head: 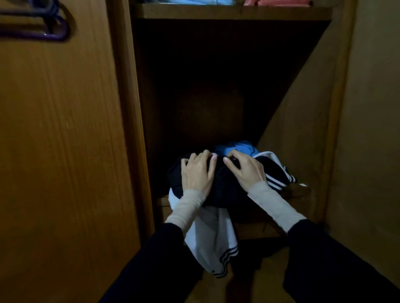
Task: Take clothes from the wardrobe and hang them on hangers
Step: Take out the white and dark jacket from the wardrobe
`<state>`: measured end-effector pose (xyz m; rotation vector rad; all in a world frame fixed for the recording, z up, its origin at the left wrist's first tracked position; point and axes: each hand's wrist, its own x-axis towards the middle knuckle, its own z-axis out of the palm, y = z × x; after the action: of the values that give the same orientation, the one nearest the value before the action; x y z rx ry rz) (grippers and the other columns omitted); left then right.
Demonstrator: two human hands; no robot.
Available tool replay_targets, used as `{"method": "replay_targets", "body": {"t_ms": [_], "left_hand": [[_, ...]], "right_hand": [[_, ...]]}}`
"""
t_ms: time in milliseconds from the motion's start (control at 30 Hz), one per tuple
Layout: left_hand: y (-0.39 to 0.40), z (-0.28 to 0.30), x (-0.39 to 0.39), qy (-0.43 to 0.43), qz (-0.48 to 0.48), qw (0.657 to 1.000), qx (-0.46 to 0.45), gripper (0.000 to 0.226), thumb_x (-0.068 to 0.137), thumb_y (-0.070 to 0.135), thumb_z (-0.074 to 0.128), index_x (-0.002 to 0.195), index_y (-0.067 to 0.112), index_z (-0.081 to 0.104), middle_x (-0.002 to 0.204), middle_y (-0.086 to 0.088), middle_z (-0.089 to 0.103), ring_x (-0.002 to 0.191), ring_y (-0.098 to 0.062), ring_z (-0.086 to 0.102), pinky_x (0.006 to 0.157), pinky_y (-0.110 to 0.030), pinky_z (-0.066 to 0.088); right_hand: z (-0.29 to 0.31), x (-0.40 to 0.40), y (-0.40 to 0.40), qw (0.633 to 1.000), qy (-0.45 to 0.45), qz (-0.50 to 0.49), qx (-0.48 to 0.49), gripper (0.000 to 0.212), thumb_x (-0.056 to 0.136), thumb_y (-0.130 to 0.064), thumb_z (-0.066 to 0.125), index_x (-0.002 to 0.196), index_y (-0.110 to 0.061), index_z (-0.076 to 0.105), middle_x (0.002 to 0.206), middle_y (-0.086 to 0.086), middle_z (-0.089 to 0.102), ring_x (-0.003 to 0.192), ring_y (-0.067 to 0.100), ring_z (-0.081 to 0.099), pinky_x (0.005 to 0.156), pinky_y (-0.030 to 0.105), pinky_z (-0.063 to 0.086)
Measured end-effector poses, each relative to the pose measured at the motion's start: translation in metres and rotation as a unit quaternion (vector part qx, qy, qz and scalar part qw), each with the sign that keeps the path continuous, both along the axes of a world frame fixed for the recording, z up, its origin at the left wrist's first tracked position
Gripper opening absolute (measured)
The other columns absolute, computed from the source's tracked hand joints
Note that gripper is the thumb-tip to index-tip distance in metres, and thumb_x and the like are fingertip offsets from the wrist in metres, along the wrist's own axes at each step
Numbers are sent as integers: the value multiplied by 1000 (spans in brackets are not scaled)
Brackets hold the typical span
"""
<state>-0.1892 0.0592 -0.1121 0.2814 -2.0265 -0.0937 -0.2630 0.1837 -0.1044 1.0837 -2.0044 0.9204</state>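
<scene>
Stage: Since no garment in view is on a hanger yet, the task reads as barely begun; the step in hand is lifting clothes out of the wardrobe [65, 140].
Left hand: the left hand [198, 173] lies on top of the dark navy garment [227, 186], fingers curled over its far edge, gripping the cloth.
Right hand: the right hand [245, 169] is beside it on the same garment, thumb and fingers closing on a dark fold; the light is poor, so exactly what it pinches is hard to make out.
Hands together: near each other but not touching, both on the pile.
Clothes: the navy garment sits on the lower shelf [298, 194] at the front of the dim compartment, with a white piece with striped trim [213, 242] hanging over the shelf edge below it, and a blue garment [236, 148] just behind.
Hangers: purple hangers [54, 28] hang on the door at upper left, well apart from the pile.
Upper shelf: more folded clothes [277, 2], pale blue and pink, lie above.
Left to do: pull the pile out, separate pieces, fetch a hanger, hang each one; the upper clothes may follow.
</scene>
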Motion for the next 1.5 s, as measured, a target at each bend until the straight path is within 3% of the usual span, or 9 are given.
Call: {"method": "replay_targets", "body": {"t_ms": [200,500,667,867,1067,1233,1500], "left_hand": [[17,25,31,46,-71,996,-9,41,94,41,25,90,14,57,76,-3,65,77,-22,57,78,-33,34],[71,34,62,56,-190,980,13,45,92,43,23,91,15,57,76,-4,64,78,-22,57,78,-33,33],[108,27,74,42,-239,969,36,51,90,47,17,91,15,56,80,-5,64,81,-24,57,81,-38,36],[155,18,96,42,-291,954,57,48,89,46,20,89,14,57,77,-7,63,81,-26,56,78,-34,30],[208,10,141,15,-329,942,69,50,91,46,18,91,14,56,80,-8,64,83,-26,56,79,-35,32],[257,-9,193,-28,-359,924,126,32,98,34,35,92,10,56,86,-12,64,89,-29,55,85,-37,33],[342,-39,286,-73,-421,893,141,33,98,35,36,92,10,56,87,-12,64,90,-28,54,83,-35,31]], "right_hand": [[22,47,22,997,39,-59,-42,31,90,-41,40,87,-15,56,78,2,62,73,22,59,55,30,35],[30,107,80,984,27,-160,-78,28,89,-40,44,88,-15,56,81,0,64,77,21,59,58,27,30],[27,133,119,975,15,-211,-62,22,92,-35,50,87,-15,56,73,-6,55,74,22,57,57,29,30],[20,168,166,966,4,-255,-54,22,92,-35,49,88,-14,56,80,-1,63,78,22,58,59,29,33],[13,221,218,953,-2,-298,-49,23,92,-36,48,88,-15,56,82,0,65,76,22,58,58,29,31],[0,283,263,944,-13,-328,-32,23,92,-36,48,87,-15,55,74,-2,59,74,23,58,57,28,28],[-30,393,344,916,-50,-396,-38,24,92,-37,50,86,-15,56,70,-7,53,69,18,53,58,27,27]]}}
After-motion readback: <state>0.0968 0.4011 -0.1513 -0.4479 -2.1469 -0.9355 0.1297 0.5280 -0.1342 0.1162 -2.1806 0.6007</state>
